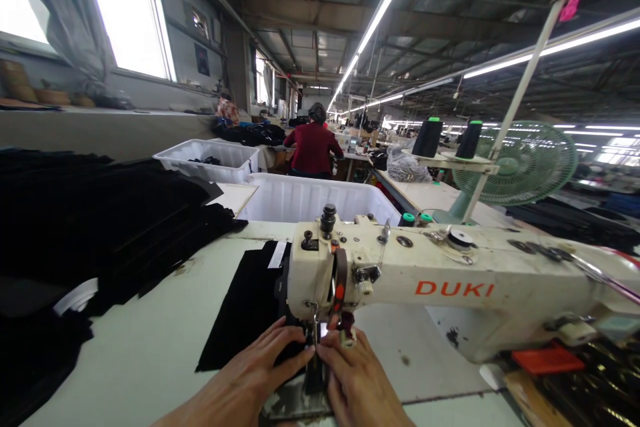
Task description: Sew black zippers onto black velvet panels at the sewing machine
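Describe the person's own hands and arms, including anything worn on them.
The left hand and right hand wear no gloves, and their fingers are slim. No sleeve shows on the visible left forearm, and no watch or bracelet is visible.

Left windows [127, 7] blown out, hazy glare around frames. Ceiling tubes [377, 8] bright, roof [320, 13] dim. Small white glow under sewing machine [400, 267] head. Black fabric pile [90, 213] crushed, little detail. Wide-angle stretch toward edges, tilted lines; far-right background soft, low contrast.
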The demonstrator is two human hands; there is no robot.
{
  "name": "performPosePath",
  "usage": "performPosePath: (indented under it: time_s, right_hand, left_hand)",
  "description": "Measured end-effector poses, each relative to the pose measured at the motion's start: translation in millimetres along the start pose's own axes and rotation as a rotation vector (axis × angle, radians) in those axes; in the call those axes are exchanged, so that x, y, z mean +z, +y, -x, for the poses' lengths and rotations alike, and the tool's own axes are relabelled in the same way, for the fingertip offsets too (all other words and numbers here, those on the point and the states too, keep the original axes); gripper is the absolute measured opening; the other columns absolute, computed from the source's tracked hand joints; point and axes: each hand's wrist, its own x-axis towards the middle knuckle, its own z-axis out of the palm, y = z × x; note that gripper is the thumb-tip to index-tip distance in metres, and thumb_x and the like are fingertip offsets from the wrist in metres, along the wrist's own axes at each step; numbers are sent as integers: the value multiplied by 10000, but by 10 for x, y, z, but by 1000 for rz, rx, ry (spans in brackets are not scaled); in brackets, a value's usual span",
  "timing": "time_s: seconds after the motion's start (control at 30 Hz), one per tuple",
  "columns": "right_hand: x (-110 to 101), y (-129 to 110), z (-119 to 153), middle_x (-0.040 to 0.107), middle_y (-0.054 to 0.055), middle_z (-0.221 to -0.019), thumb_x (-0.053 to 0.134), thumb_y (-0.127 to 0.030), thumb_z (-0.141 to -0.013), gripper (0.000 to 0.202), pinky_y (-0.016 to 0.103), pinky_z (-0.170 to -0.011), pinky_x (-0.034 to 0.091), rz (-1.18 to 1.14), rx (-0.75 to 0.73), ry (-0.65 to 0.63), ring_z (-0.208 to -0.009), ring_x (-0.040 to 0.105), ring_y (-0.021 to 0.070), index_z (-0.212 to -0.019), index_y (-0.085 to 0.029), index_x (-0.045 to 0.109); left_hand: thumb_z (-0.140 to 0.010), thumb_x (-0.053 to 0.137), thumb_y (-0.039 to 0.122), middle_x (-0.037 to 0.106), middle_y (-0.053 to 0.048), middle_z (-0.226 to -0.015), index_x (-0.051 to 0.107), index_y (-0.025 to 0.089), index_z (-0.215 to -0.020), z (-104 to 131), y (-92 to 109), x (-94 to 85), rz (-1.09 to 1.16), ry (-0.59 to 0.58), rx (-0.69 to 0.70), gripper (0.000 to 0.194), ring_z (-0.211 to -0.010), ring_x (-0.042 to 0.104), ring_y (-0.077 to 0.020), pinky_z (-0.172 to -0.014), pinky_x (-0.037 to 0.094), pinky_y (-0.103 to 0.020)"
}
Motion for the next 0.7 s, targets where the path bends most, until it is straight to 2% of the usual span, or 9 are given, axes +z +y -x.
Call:
performPosePath:
  time_s: [0.1,0.2,0.33,0.4,0.47,0.53,0.6,0.63,0.7]
  right_hand:
    - [17,-1,14,676,76,-1189,493,-32,-764,513,473,-1030,442,28,0,24,-1098,621,263,-1230,-205,624]
    - [18,-1,23,678,75,-1191,496,-32,-770,493,463,-1020,459,52,-4,45,-1092,629,260,-1210,-208,630]
    - [12,1,22,693,87,-1161,503,-46,-771,459,448,-984,494,97,-12,66,-1061,646,264,-1181,-195,643]
    - [15,11,28,691,85,-1174,498,-46,-768,479,435,-989,494,113,-10,57,-1067,646,258,-1203,-196,633]
    - [22,38,45,685,78,-1198,483,-36,-768,504,416,-996,491,135,-27,46,-1086,642,245,-1221,-204,624]
    - [40,94,67,686,70,-1204,466,-27,-765,518,388,-972,505,180,-87,46,-1087,645,235,-1224,-208,622]
    - [66,183,77,701,64,-1172,461,-31,-761,504,356,-905,536,242,-183,85,-1034,670,229,-1203,-202,634]
    - [76,235,74,713,59,-1142,470,-43,-765,475,345,-871,548,262,-219,121,-997,683,227,-1175,-205,647]
    - [71,331,51,729,55,-1094,489,-69,-779,420,324,-817,558,285,-280,195,-945,696,222,-1136,-207,663]
  left_hand:
    - [-793,733,547,462,-122,-1486,433,334,-1475,-8,-10,8,24,-108,-80,775,-1355,425,-406,-1069,420,-560]
    - [-814,703,556,386,-128,-1539,404,324,-1492,-13,-24,23,60,-195,-135,776,-1399,333,-430,-1072,383,-606]
    - [-829,684,549,309,-110,-1582,353,328,-1515,13,-45,77,107,-237,-161,793,-1437,237,-429,-1104,312,-630]
    - [-816,691,569,295,-102,-1589,345,335,-1518,25,-53,86,125,-221,-161,817,-1445,216,-425,-1117,294,-626]
    - [-798,716,561,338,-93,-1571,376,331,-1505,19,-64,57,155,-183,-129,817,-1440,258,-399,-1144,279,-583]
    - [-841,702,461,457,-64,-1497,489,314,-1440,-11,-97,-5,185,-130,-81,653,-1398,386,-314,-1178,274,-474]
    - [-922,591,288,546,-30,-1418,598,287,-1337,-50,-165,-78,173,-73,-83,415,-1341,475,-208,-1191,264,-364]
    - [-952,519,234,517,-37,-1451,570,261,-1363,-64,-205,-110,141,-53,-114,415,-1366,441,-194,-1200,238,-371]
    - [-982,466,247,417,-48,-1536,459,241,-1453,-71,-252,-148,65,-39,-160,472,-1433,330,-219,-1216,165,-451]
